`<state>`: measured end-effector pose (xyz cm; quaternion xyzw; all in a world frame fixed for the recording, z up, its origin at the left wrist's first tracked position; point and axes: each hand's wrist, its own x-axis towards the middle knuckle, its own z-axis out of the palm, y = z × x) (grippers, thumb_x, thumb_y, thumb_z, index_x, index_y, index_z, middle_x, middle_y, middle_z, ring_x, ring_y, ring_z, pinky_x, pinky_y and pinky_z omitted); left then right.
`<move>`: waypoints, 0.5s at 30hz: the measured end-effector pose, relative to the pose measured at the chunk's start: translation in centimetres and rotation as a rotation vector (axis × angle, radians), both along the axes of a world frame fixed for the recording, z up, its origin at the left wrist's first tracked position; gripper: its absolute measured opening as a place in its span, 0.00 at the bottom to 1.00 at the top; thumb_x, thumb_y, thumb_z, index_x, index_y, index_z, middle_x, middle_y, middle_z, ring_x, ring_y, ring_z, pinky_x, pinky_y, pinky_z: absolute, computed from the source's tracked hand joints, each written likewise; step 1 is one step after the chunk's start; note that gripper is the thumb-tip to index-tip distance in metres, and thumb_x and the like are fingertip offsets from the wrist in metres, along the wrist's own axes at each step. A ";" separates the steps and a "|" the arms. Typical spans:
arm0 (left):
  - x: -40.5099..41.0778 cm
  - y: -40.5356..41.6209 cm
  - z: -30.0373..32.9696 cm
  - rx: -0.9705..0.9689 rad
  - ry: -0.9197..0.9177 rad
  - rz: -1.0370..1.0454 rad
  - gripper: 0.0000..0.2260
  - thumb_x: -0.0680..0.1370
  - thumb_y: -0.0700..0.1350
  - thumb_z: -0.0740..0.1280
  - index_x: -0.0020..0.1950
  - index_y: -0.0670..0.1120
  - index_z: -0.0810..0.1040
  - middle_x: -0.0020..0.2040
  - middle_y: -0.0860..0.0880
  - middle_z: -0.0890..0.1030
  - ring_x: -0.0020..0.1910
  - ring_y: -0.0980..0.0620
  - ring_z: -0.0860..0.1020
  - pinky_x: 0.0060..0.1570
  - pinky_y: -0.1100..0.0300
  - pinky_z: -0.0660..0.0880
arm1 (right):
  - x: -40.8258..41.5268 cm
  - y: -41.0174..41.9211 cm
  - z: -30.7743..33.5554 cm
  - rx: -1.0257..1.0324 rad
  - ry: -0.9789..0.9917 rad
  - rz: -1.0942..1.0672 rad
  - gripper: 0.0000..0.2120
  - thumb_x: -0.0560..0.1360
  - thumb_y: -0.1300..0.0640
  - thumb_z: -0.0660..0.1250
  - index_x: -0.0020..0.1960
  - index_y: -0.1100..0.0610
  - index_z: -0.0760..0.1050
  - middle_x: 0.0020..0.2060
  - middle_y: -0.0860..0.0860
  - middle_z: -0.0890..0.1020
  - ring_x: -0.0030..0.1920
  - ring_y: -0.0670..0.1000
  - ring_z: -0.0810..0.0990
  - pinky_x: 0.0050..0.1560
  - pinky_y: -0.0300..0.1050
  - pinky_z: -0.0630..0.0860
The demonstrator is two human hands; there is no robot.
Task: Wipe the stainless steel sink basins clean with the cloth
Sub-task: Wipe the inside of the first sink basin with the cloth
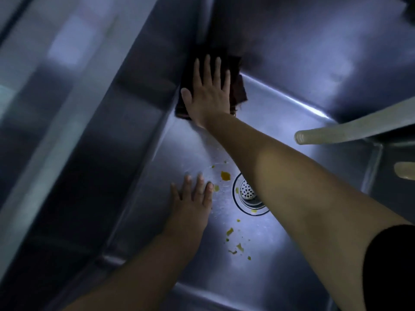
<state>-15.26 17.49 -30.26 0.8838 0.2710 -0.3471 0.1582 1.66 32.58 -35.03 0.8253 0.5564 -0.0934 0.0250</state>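
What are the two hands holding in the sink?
Nothing is gripped. The right hand presses its flat fingers on the middle of the dark cloth in the sink corner. The left hand rests open on the basin floor.

Both forearms were bare from wrist to past the elbow. The right arm [303, 176] wore a black sleeve [390, 265] ending at the upper arm. No sleeve showed on the left arm [143, 265]. The left hand [193, 203] and right hand [208, 95] wore no gloves.
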 end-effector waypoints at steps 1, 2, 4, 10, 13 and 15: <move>0.2 0.1 0.4 0.002 0.005 -0.004 0.30 0.82 0.39 0.51 0.75 0.40 0.33 0.74 0.36 0.31 0.72 0.29 0.38 0.68 0.31 0.45 | 0.3 -0.2 0.0 -0.009 0.005 0.051 0.33 0.79 0.40 0.45 0.78 0.57 0.43 0.77 0.57 0.46 0.76 0.60 0.41 0.75 0.60 0.41; 0.0 0.1 0.3 0.000 0.004 -0.018 0.30 0.82 0.39 0.52 0.76 0.40 0.34 0.74 0.36 0.33 0.73 0.29 0.38 0.68 0.31 0.45 | 0.7 -0.6 0.0 -0.026 -0.001 0.103 0.33 0.79 0.40 0.44 0.78 0.57 0.43 0.77 0.57 0.46 0.77 0.59 0.41 0.75 0.59 0.40; 0.1 0.2 0.7 -0.008 0.011 -0.017 0.31 0.81 0.40 0.53 0.76 0.41 0.34 0.75 0.36 0.33 0.73 0.30 0.39 0.69 0.32 0.46 | 1.1 -2.1 0.2 -0.058 -0.032 0.231 0.33 0.79 0.40 0.45 0.78 0.55 0.42 0.78 0.56 0.45 0.77 0.59 0.41 0.75 0.59 0.40; -0.1 0.1 1.4 0.011 0.063 -0.032 0.40 0.78 0.45 0.62 0.76 0.43 0.34 0.77 0.40 0.36 0.75 0.35 0.41 0.71 0.35 0.48 | 3.6 -10.1 0.4 -0.132 -0.052 0.493 0.33 0.76 0.37 0.43 0.78 0.48 0.43 0.78 0.53 0.47 0.77 0.59 0.43 0.74 0.60 0.40; -0.7 0.4 1.9 -0.023 0.043 -0.022 0.46 0.75 0.48 0.68 0.76 0.45 0.34 0.77 0.44 0.36 0.76 0.39 0.40 0.72 0.38 0.48 | 5.6 -13.1 1.1 -0.140 -0.046 0.296 0.33 0.77 0.36 0.44 0.78 0.48 0.45 0.78 0.53 0.47 0.77 0.58 0.42 0.73 0.59 0.40; -1.2 0.8 2.6 -0.066 0.051 0.004 0.47 0.74 0.50 0.69 0.77 0.46 0.35 0.77 0.46 0.34 0.76 0.44 0.39 0.72 0.39 0.48 | 5.7 -14.2 1.3 -0.169 -0.044 0.148 0.32 0.79 0.38 0.47 0.78 0.48 0.42 0.78 0.52 0.43 0.77 0.56 0.39 0.74 0.60 0.41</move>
